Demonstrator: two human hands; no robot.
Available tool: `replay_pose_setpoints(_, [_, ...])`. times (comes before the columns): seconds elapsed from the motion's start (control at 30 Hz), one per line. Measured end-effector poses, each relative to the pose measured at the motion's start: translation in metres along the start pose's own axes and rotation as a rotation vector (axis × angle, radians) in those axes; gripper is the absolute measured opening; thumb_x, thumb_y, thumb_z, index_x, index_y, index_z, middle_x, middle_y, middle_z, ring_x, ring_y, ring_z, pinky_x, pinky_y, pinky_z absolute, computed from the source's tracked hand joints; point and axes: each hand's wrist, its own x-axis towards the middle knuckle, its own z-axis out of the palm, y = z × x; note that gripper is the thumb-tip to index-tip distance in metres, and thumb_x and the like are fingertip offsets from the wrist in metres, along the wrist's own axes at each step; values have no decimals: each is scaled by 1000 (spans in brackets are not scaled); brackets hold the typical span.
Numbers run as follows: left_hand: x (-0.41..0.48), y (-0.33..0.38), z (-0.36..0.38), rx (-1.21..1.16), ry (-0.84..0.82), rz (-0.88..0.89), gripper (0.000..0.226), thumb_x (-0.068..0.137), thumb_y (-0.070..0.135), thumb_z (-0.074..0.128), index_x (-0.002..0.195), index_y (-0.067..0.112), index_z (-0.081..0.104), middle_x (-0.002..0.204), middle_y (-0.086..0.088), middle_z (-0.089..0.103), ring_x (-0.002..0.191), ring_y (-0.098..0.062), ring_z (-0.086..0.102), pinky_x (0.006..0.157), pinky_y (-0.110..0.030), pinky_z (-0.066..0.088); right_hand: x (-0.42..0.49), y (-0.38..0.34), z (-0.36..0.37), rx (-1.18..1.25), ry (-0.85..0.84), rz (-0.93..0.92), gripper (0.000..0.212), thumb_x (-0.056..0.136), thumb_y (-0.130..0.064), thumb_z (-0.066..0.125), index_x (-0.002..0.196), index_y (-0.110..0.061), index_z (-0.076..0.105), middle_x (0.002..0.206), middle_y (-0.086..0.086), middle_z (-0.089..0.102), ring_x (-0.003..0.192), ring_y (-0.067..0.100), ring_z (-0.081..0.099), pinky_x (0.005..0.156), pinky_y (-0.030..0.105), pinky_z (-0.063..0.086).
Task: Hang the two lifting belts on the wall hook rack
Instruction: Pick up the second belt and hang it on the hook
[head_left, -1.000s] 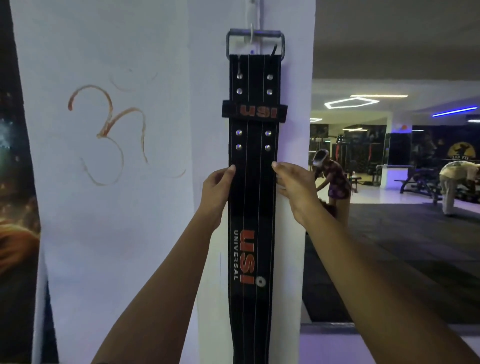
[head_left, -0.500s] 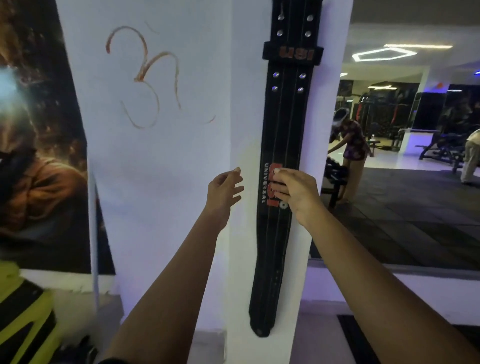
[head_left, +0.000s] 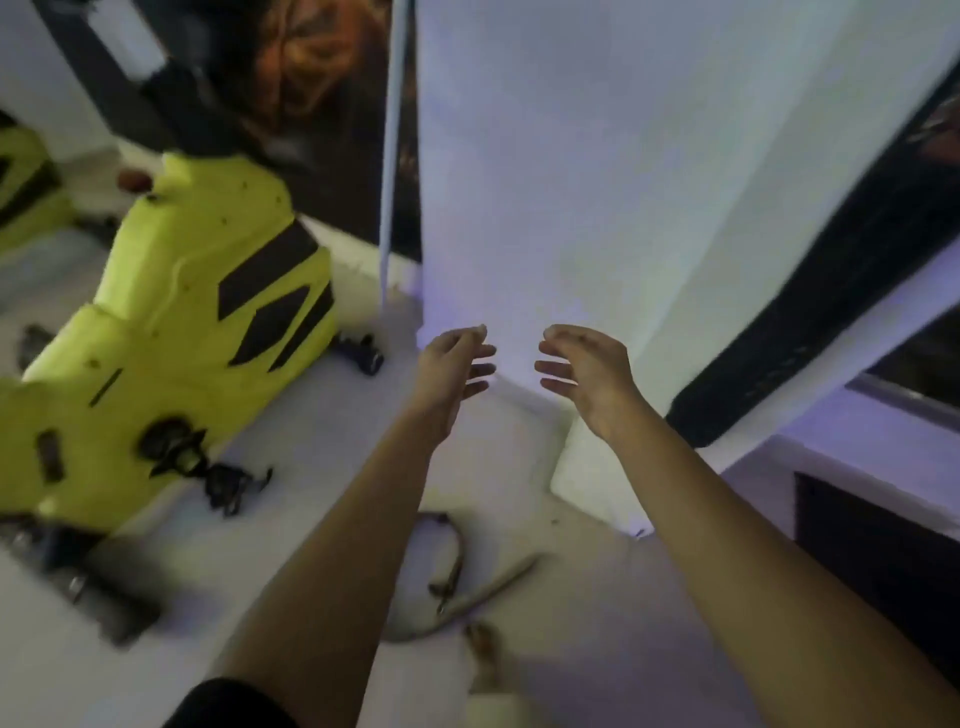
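A black lifting belt (head_left: 810, 291) hangs flat against the white pillar (head_left: 597, 182) at the right, its lower end near the pillar's base; its top and the hook are out of frame. My left hand (head_left: 454, 371) and my right hand (head_left: 582, 371) are both open and hold nothing, fingers spread, facing each other in front of the pillar's lower part, apart from the belt. On the floor below my arms lies a blurred curved strap-like object with a buckle (head_left: 457, 577), possibly a second belt; I cannot tell for sure.
A large yellow-green padded piece with black patches (head_left: 192, 332) leans on the floor at the left. Dark small items (head_left: 228, 483) lie beside it. A dark poster (head_left: 311, 78) covers the wall behind. A dark floor mat (head_left: 872, 561) lies at the right.
Both hands have let go of the hanging belt and moved down and left. The view has tilted down toward the floor; the belt stays hanging on the pillar.
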Motion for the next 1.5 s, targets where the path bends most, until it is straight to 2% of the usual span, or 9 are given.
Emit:
replay_pose_setpoints(0.37, [127,-233,-113,55,332,-379,14,93,24,54,100,11,56,82,-1,61,69,-15,57,66,-30,45,163,259,84,-153,-121,416,13,86,-6,58,80,-18,59,76,5,60,65,21,58,61,31,48])
replay_pose_setpoints(0.53, [172,-378,-133,28,381,-568,15,94,24,52,81,19,57,84,-2,62,71,-14,58,65,-29,46,224,405,84,-272,-170,544,10,86,-4,59,95,-8,59,78,10,59,62,20,57,59,30,48])
replay_pose_setpoints(0.67, [189,-493,-145,-8,430,-687,12,93,24,54,86,15,58,86,-3,60,72,-14,56,63,-27,44,256,522,73,-357,-225,592,17,86,-5,61,103,-6,59,81,11,58,64,19,58,63,29,49])
replay_pose_setpoints(0.87, [194,-619,-154,-3,510,-827,23,91,23,55,68,21,55,85,-3,57,88,-20,51,75,-31,39,286,643,49,-746,-554,553,38,80,1,66,117,-3,58,105,16,61,101,25,58,89,30,46])
replay_pose_setpoints(1.0, [193,-661,-156,-35,575,-871,11,92,24,54,91,13,55,96,-2,55,94,-19,49,83,-31,38,290,683,40,-1105,-858,397,47,79,-1,67,124,-9,56,126,15,60,118,28,55,87,20,38])
replay_pose_setpoints(1.07, [193,-675,-159,-63,582,-899,16,93,29,51,100,14,51,104,-4,54,98,-21,49,86,-33,39,290,694,38,-1260,-1010,275,49,78,-2,67,125,-11,57,128,15,58,120,31,53,92,27,41])
replay_pose_setpoints(1.17, [194,-686,-164,-100,594,-923,16,94,31,49,95,16,51,90,0,54,88,-20,50,80,-33,41,293,710,38,-1536,-1205,-45,44,77,-12,68,120,-18,62,125,10,60,125,28,47,104,36,35])
replay_pose_setpoints(1.4, [187,-692,-172,-157,606,-913,37,95,34,46,124,10,51,112,-5,55,101,-23,53,95,-42,43,295,714,43,-1786,-1231,-399,25,88,-20,56,111,-22,65,118,4,66,117,25,52,107,36,27])
replay_pose_setpoints(1.5, [180,-683,-172,-142,637,-881,30,95,33,46,114,13,54,108,-4,56,100,-23,53,95,-41,43,288,697,48,-1714,-1191,-378,26,92,-22,50,113,-16,64,116,8,65,117,28,51,109,37,25])
